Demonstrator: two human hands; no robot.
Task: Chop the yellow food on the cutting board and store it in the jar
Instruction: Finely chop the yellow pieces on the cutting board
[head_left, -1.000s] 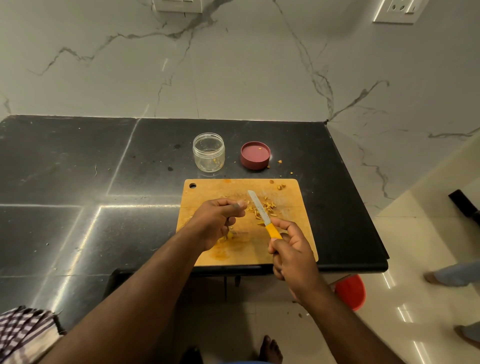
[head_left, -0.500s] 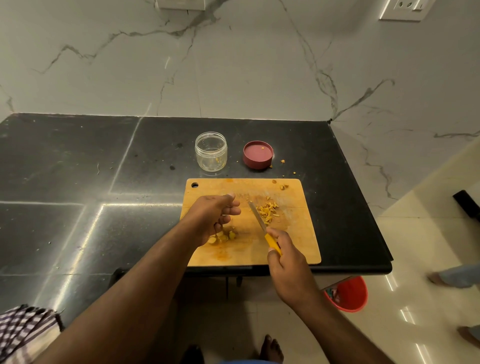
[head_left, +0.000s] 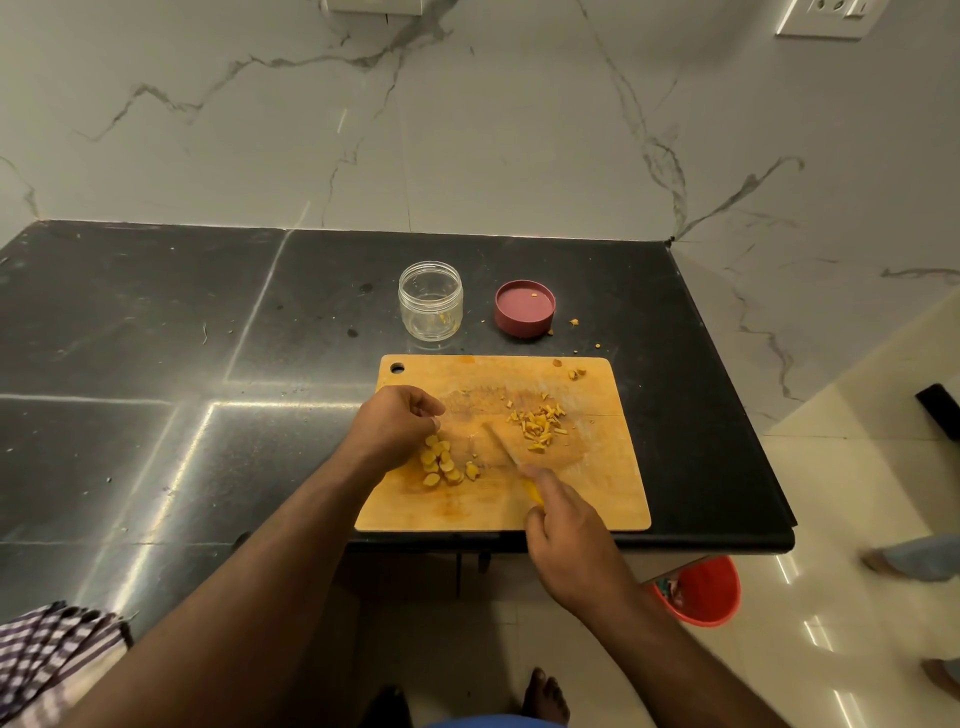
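Observation:
A wooden cutting board (head_left: 597, 488) lies at the counter's front edge. Several yellow slices (head_left: 441, 462) sit on its left half, right under the curled fingers of my left hand (head_left: 395, 426). A heap of finely chopped yellow bits (head_left: 537, 423) lies on the right half. My right hand (head_left: 566, 530) grips a yellow-handled knife (head_left: 501, 444); its blade points up-left and rests on the board between the slices and the heap. Behind the board stands an open clear jar (head_left: 430, 300), with its red lid (head_left: 524, 308) upside down to the right.
Stray yellow crumbs (head_left: 574, 322) lie on the black counter (head_left: 208, 364) near the lid. A marble wall rises behind. A red bucket (head_left: 701, 590) stands on the floor at right, a checked cloth (head_left: 47, 660) hangs at lower left, and another person's feet (head_left: 904, 561) are at far right.
My left hand drew back left from the knife blade, uncovering the yellow slices. The knife slid left, off the chopped heap, and lowered flat toward the board.

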